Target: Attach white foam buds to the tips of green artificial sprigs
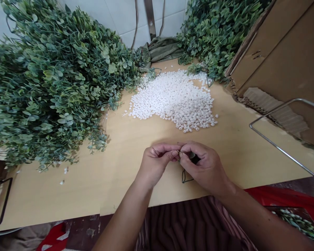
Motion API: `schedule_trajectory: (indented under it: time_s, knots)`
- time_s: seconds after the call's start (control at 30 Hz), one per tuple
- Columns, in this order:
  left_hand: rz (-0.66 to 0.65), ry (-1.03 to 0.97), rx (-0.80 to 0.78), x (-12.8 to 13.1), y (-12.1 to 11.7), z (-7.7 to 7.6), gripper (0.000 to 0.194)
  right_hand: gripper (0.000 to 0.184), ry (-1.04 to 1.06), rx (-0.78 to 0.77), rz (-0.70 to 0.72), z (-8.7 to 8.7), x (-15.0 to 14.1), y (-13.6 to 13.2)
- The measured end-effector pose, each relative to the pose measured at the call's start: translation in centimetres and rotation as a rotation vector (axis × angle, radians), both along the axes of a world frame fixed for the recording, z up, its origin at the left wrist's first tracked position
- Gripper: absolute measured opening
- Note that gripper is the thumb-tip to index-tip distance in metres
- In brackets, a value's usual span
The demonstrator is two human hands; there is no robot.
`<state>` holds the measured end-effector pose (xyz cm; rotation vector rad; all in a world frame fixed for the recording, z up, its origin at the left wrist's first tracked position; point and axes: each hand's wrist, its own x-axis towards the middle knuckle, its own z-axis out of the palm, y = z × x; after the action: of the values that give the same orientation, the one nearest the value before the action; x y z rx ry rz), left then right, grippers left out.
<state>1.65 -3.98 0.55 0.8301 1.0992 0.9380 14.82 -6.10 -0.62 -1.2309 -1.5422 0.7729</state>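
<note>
Both hands meet over the front middle of the table, their fingertips almost touching. My left hand (155, 162) is closed in a pinch of thumb and forefinger on something too small to make out. My right hand (205, 165) is also closed, thumb against forefinger, around an artificial leaf sprig mostly hidden by the fingers. A dark green loop of its thin stem (183, 176) shows below that hand. Beyond the hands lies a wide heap of small white beads or buds (172, 97).
Artificial greenery (68, 80) is piled high on the left, with more greenery (214, 35) at the back right. A cardboard box (285, 59) and a bent metal rod (279, 148) stand at the right. Crumpled green cloth (163, 48) lies against the wall. A few white pieces (62, 182) are scattered left.
</note>
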Motion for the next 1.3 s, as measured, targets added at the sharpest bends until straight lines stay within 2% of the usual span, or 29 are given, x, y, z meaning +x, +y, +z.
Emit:
schedule_trajectory:
  time_s: [0.2,0.37,0.43,0.5,0.57,0.63,0.8,0.87,0.97,1.03,1.2,1.23,1.3]
  knots:
    - [0.015,-0.007,0.013,0.1,0.0,0.0,0.014,0.012,0.026,-0.002,0.005,-0.1,-0.1,0.1]
    - [0.090,0.020,0.054,-0.4,-0.6,0.2,0.025,0.009,0.104,0.081,0.010,-0.2,0.5,0.2]
    - [0.045,0.057,0.044,-0.6,-1.2,0.4,0.029,0.009,0.119,0.112,-0.011,-0.1,0.8,0.3]
    - [-0.054,0.062,0.023,-0.5,-1.8,0.7,0.036,0.010,0.134,0.149,-0.012,0.0,1.0,0.3]
    - [-0.135,0.033,0.003,-0.3,-2.1,0.8,0.040,0.014,0.148,0.196,0.023,0.2,1.0,0.3]
    - [-0.157,-0.005,-0.020,-0.1,-2.1,0.7,0.037,0.017,0.145,0.251,0.088,0.4,0.9,0.2]
    - [0.044,-0.141,-0.055,-0.3,-1.6,0.4,0.026,0.028,0.010,0.381,0.216,1.5,1.0,-0.8]
    - [0.099,-0.177,-0.080,-0.4,-1.5,0.3,0.025,0.031,-0.051,0.380,0.255,1.9,1.4,-1.6]
    - [0.110,-0.186,-0.104,-0.5,-1.6,0.3,0.025,0.033,-0.035,0.330,0.281,2.4,2.0,-2.9]
    - [0.119,-0.180,-0.110,-0.5,-1.7,0.3,0.027,0.029,0.038,0.261,0.209,2.5,2.3,-3.4]
    - [0.165,-0.229,-0.118,-0.6,-1.6,0.3,0.025,0.009,0.301,0.053,-0.283,1.6,2.7,-2.7]
    - [0.170,-0.242,-0.119,-0.7,-1.6,0.2,0.024,0.006,0.346,0.006,-0.317,1.3,2.7,-2.3]
    - [0.177,-0.265,-0.118,-0.7,-1.7,0.2,0.023,0.012,0.399,-0.094,-0.271,0.7,2.6,-1.8]
